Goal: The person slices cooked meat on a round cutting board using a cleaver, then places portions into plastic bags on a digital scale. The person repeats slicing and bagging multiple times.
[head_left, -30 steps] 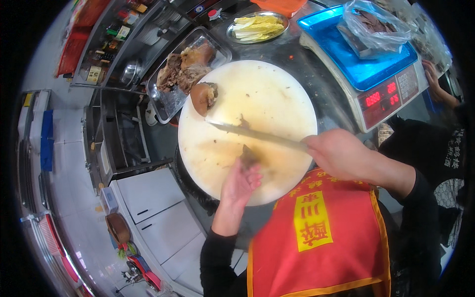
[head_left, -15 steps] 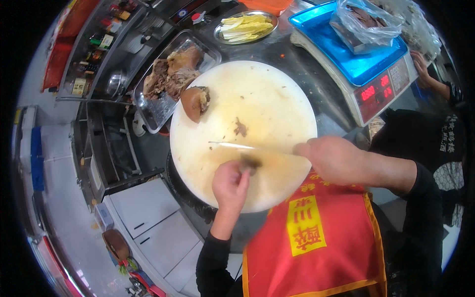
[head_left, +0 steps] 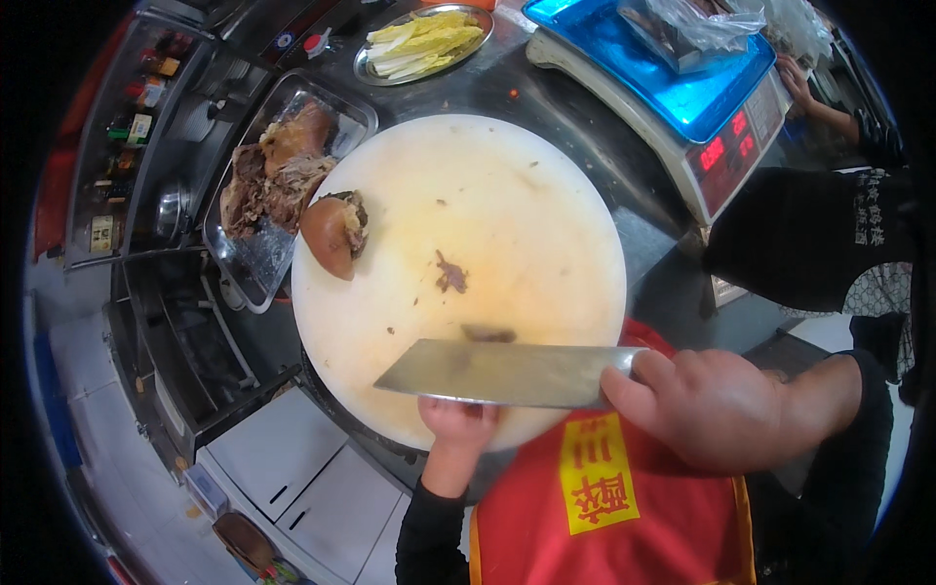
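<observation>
A broad cleaver [head_left: 497, 373] is gripped by its handle in my right hand [head_left: 717, 405], its blade lying nearly level across the near part of the round white chopping board [head_left: 546, 234]. My left hand [head_left: 453, 426] is at the board's near edge, partly behind the blade; its fingers are mostly hidden. Just beyond the blade shows a small dark piece of meat [head_left: 487, 333]. Meat scraps [head_left: 450, 276] lie mid-board. A brown-skinned chunk of cooked meat [head_left: 333, 234] sits at the board's left edge.
Left of the board, a metal tray [head_left: 255, 268] holds larger cooked meat [head_left: 283, 161]. An oval plate [head_left: 363, 70] of yellow-green leaves stands at the back. A digital scale [head_left: 673, 161] carries a blue tray [head_left: 702, 107] and bagged meat. A co-worker's hand [head_left: 795, 80] is beside it.
The cleaver has come nearer to me and turned so its broad face shows. My left hand has drawn back toward the board's near edge. The view has shifted right.
</observation>
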The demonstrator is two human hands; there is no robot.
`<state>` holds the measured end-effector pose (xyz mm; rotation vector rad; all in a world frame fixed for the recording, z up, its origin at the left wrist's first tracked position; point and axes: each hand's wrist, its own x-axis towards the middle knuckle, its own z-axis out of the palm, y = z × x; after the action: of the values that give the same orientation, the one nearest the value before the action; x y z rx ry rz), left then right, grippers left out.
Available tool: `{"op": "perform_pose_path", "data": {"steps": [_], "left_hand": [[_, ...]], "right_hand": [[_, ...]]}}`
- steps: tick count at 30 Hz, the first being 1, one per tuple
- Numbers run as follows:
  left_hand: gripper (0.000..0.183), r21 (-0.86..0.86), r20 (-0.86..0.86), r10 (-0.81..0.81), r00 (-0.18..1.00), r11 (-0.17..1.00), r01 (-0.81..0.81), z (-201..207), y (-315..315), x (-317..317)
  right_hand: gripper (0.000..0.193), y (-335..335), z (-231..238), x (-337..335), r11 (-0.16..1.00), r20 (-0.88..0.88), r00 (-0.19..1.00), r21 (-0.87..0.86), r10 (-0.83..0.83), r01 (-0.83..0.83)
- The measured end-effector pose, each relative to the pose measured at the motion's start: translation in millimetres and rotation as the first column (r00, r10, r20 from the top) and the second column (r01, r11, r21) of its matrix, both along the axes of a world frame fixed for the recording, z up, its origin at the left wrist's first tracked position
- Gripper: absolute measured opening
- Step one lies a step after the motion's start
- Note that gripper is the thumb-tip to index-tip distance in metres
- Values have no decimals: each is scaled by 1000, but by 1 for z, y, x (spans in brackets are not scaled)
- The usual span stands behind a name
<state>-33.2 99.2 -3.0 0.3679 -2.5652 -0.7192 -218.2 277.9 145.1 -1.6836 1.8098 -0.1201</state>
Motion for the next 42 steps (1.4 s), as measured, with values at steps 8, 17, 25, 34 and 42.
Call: {"op": "perform_pose_path", "data": {"steps": [8,17,25,34,42], "left_hand": [[33,686,-77,99,992,727,-20,-9,12,-2],[42,468,68,-11,998,883,-22,-5,9,2],[44,949,-284,225,932,-70,306,-9,16,-5],[34,724,-8,-14,1000,690,15,10,10,-17],[23,89,12,-1,1000,996,0,10,4,-19]], "right_hand": [[37,16,0,-12,997,135,990,75,-39,29],[48,20,0,-11,994,69,998,109,-8,0],[49,22,-1,-8,990,37,999,138,23,-27],[37,8,2,-14,977,64,997,206,51,-63],[23,-8,-26,-6,992,274,954,49,-124,115]]}}
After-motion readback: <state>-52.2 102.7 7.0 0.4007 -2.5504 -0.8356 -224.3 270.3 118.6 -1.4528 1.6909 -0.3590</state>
